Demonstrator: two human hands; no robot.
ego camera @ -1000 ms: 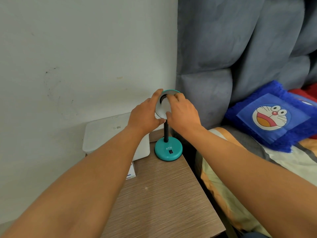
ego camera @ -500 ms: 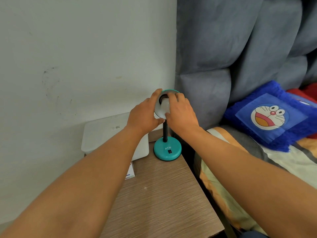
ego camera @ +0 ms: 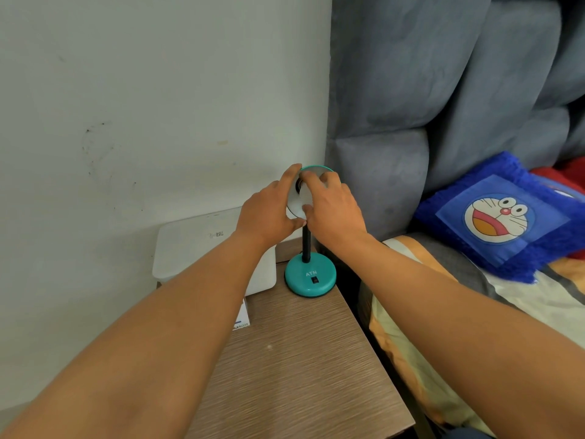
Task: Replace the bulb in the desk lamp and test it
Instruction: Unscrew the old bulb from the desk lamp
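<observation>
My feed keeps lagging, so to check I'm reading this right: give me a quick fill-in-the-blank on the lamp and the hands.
1. The lamp base is coloured ____.
2. The left hand grips the lamp's ____ by its rim.
3. The white box stands to the ____ of the lamp base.
4. The right hand reaches into the shade where the ____ sits.

Missing words: teal; shade; left; bulb

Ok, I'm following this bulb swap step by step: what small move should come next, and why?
Probably keep twisting the bulb with the right hand while the left hand steadies the lamp shade. Both hands sit on the lamp head, and right fingers reach inside it; whether it is loosening or tightening cannot be told.
</observation>
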